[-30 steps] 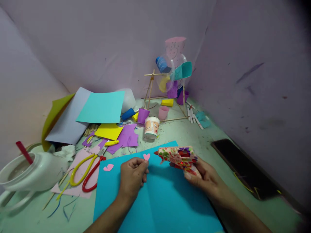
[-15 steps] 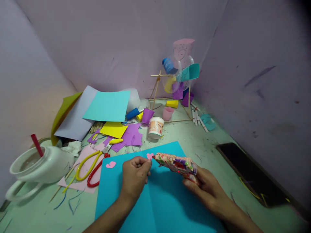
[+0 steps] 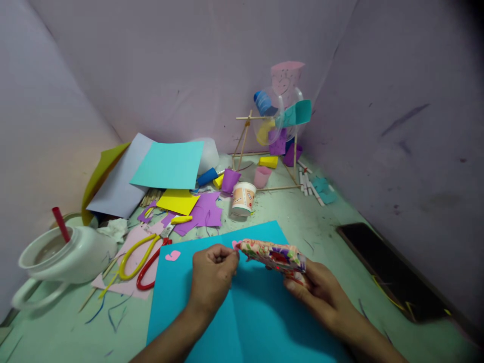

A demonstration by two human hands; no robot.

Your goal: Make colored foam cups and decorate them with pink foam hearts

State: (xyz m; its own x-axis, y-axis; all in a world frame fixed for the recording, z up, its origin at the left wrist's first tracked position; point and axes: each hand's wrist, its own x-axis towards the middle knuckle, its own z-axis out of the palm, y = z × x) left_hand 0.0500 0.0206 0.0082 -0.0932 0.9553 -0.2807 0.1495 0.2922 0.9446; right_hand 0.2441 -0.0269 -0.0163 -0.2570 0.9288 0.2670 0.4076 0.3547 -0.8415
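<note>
My left hand (image 3: 215, 272) pinches a small pink paper heart (image 3: 235, 244) between thumb and fingertips, above a folded blue sheet of paper (image 3: 257, 312). Much of the heart is hidden behind my fingers and the tip of a glue gun. My right hand (image 3: 321, 292) is wrapped round this glue gun (image 3: 270, 254), which has a patterned covering and a small red light. Its nozzle points left and meets the heart, or comes very close to it. A second pink paper heart (image 3: 173, 256) lies on the blue sheet's upper left corner.
Left stand a white pot (image 3: 86, 247) with a red stick and scissors (image 3: 138, 257) on pink paper (image 3: 130, 287). Paper scraps and a decorated paper cup (image 3: 243, 199) lie behind the sheet. A stick-framed wheel with cups (image 3: 287, 116) stands at the back; a dark phone (image 3: 393, 272) lies right.
My left hand has shifted slightly right with the heart, bringing it closer to the nozzle and hiding more of it. The glue gun has hardly moved.
</note>
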